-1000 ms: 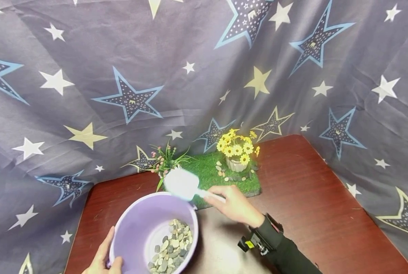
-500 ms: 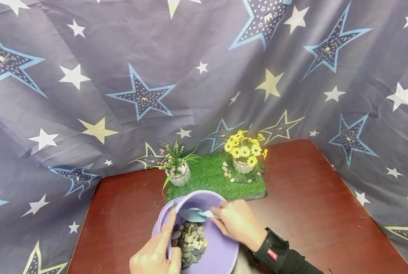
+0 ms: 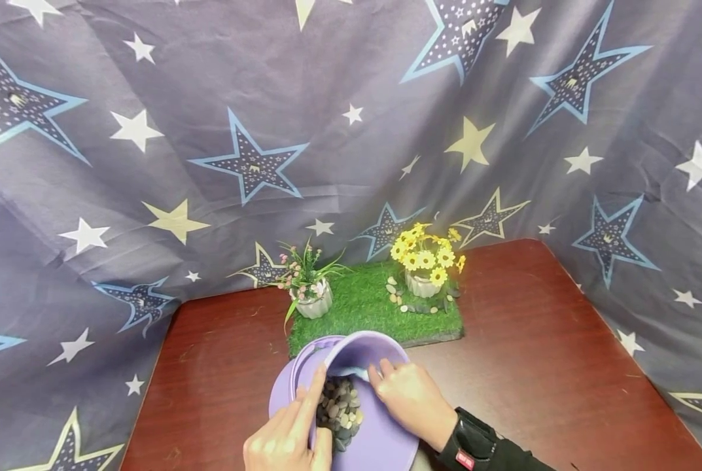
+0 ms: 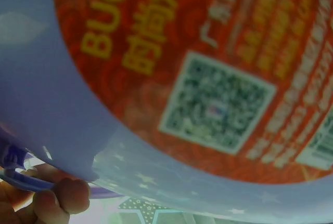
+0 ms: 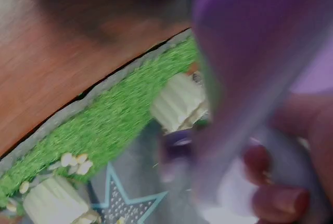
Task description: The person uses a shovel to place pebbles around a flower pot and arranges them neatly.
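A purple plastic bucket (image 3: 380,441) is tilted on the table, its mouth turned toward the head camera. Grey and cream pebbles (image 3: 340,409) are heaped on its inner left side. My left hand (image 3: 288,435) grips the bucket's left rim; its fingertips (image 4: 73,195) show at the lower left in the left wrist view, below a large orange label (image 4: 145,86) on the bucket. Inside the mouth, my right hand (image 3: 412,399) grips the handle of a pale blue scoop (image 3: 358,373). The scoop's blade is mostly hidden behind the hand and in the bucket's shadow.
Behind the bucket lies an artificial grass mat (image 3: 362,314). On it stand a white pot with pink flowers (image 3: 314,304) and a white pot with yellow flowers (image 3: 424,284), ringed partly by stones. A star-patterned cloth (image 3: 327,144) hangs around the reddish-brown table (image 3: 539,353).
The bucket has gone from nearly upright to tilted, and my left hand has shifted right with it. My right hand has brought the scoop from above the rim down inside the bucket.
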The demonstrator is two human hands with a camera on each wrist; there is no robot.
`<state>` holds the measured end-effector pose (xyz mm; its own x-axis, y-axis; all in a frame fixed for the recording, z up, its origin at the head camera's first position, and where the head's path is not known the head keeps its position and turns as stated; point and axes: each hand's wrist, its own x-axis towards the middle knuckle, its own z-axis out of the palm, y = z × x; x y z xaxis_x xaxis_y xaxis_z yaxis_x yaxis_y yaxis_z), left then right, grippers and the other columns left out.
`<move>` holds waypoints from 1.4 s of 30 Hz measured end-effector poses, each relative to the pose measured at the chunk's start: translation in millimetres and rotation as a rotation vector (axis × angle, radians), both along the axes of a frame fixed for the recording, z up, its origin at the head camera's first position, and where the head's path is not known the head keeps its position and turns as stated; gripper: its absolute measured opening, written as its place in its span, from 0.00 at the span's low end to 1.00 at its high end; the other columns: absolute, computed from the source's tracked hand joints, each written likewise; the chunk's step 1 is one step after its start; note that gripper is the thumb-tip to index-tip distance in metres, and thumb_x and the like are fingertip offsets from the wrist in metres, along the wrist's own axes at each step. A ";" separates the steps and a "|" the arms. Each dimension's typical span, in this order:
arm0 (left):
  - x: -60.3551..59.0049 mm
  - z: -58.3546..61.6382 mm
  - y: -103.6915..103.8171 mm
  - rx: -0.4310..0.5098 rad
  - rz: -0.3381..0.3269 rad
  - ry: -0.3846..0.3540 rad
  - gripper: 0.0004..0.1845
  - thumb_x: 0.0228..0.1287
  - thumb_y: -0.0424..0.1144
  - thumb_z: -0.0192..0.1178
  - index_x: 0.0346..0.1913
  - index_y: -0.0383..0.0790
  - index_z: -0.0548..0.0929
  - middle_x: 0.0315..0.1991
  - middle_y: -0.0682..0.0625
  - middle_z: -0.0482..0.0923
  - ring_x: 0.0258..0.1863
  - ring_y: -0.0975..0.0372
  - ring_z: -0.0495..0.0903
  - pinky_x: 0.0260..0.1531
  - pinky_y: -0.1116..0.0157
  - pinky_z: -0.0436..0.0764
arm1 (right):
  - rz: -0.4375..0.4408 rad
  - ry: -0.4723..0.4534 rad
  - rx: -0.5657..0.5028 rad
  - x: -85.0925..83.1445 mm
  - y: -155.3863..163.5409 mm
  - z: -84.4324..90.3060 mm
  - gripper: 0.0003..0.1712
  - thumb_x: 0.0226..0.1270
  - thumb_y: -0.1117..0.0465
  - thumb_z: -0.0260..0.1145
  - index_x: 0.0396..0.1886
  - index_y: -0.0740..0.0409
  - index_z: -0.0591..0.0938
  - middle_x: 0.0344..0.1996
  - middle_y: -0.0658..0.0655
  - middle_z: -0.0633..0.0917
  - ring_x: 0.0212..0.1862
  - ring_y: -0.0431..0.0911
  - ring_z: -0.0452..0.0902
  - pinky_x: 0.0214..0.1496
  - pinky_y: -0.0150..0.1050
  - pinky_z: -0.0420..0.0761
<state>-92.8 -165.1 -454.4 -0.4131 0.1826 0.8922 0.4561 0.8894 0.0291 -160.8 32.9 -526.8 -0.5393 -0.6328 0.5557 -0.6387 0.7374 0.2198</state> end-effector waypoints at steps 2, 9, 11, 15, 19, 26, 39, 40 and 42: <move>0.3 4.3 3.1 0.001 -0.001 0.004 0.33 0.41 0.37 0.47 0.53 0.39 0.90 0.21 0.50 0.79 0.11 0.62 0.64 0.10 0.70 0.53 | -0.018 -0.077 0.017 4.8 2.9 4.9 0.05 0.55 0.60 0.72 0.30 0.54 0.84 0.19 0.49 0.76 0.16 0.40 0.67 0.16 0.37 0.71; 2.3 17.2 11.3 -0.011 -0.008 0.020 0.33 0.40 0.36 0.46 0.51 0.38 0.90 0.19 0.52 0.76 0.12 0.66 0.56 0.11 0.72 0.49 | -0.023 -0.405 -0.089 9.0 14.2 20.4 0.17 0.60 0.54 0.75 0.18 0.50 0.77 0.15 0.48 0.78 0.17 0.45 0.73 0.21 0.41 0.74; 2.2 16.7 11.3 -0.007 -0.008 0.010 0.33 0.39 0.36 0.47 0.51 0.38 0.90 0.20 0.51 0.78 0.11 0.66 0.58 0.11 0.71 0.49 | 0.003 -0.488 -0.109 8.6 17.9 22.6 0.18 0.60 0.53 0.76 0.17 0.49 0.77 0.15 0.46 0.77 0.17 0.42 0.71 0.23 0.39 0.74; 2.1 10.3 10.2 0.002 -0.006 -0.025 0.33 0.39 0.36 0.48 0.52 0.38 0.90 0.21 0.50 0.80 0.11 0.62 0.62 0.10 0.70 0.52 | 0.045 -0.702 -0.144 7.2 24.8 24.0 0.18 0.63 0.53 0.74 0.17 0.46 0.78 0.14 0.41 0.72 0.18 0.36 0.65 0.24 0.34 0.70; 1.9 1.6 8.6 -0.013 -0.002 -0.040 0.33 0.42 0.38 0.48 0.54 0.40 0.90 0.21 0.50 0.80 0.11 0.62 0.64 0.10 0.69 0.53 | 0.049 -0.860 -0.197 7.3 29.4 22.0 0.21 0.67 0.52 0.71 0.15 0.44 0.74 0.13 0.38 0.66 0.17 0.32 0.61 0.25 0.30 0.66; -1.1 -5.8 3.5 -0.003 -0.004 0.010 0.33 0.44 0.38 0.47 0.54 0.40 0.90 0.20 0.51 0.80 0.10 0.62 0.61 0.10 0.70 0.50 | 0.016 -0.982 -0.407 8.1 30.1 20.4 0.18 0.69 0.50 0.70 0.17 0.46 0.80 0.13 0.37 0.71 0.16 0.30 0.65 0.23 0.29 0.68; 1.5 -4.8 -7.1 0.038 0.028 -0.066 0.35 0.41 0.39 0.49 0.56 0.41 0.89 0.23 0.49 0.84 0.13 0.56 0.69 0.10 0.67 0.54 | 0.073 -1.053 -0.553 3.2 43.6 33.9 0.13 0.71 0.49 0.68 0.28 0.47 0.91 0.17 0.37 0.78 0.21 0.29 0.69 0.28 0.28 0.71; 2.0 -4.5 -8.8 0.045 0.033 -0.082 0.35 0.40 0.40 0.49 0.56 0.42 0.89 0.23 0.49 0.84 0.13 0.56 0.69 0.10 0.66 0.55 | 0.078 -1.045 -0.557 3.5 44.9 36.3 0.13 0.72 0.49 0.68 0.29 0.47 0.91 0.18 0.36 0.79 0.21 0.28 0.69 0.28 0.28 0.71; 1.9 -4.3 -13.0 0.058 0.050 -0.115 0.36 0.40 0.40 0.49 0.57 0.43 0.89 0.21 0.49 0.83 0.13 0.55 0.68 0.11 0.65 0.57 | 0.090 -1.031 -0.559 3.7 47.6 41.6 0.13 0.72 0.50 0.67 0.31 0.47 0.91 0.18 0.36 0.78 0.21 0.28 0.68 0.27 0.27 0.70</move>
<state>-90.9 -178.1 -458.7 -0.5205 0.1085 0.8469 0.4019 0.9063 0.1308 -157.1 80.6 -485.2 -0.8619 -0.4981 0.0951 -0.3800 0.5103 -0.7715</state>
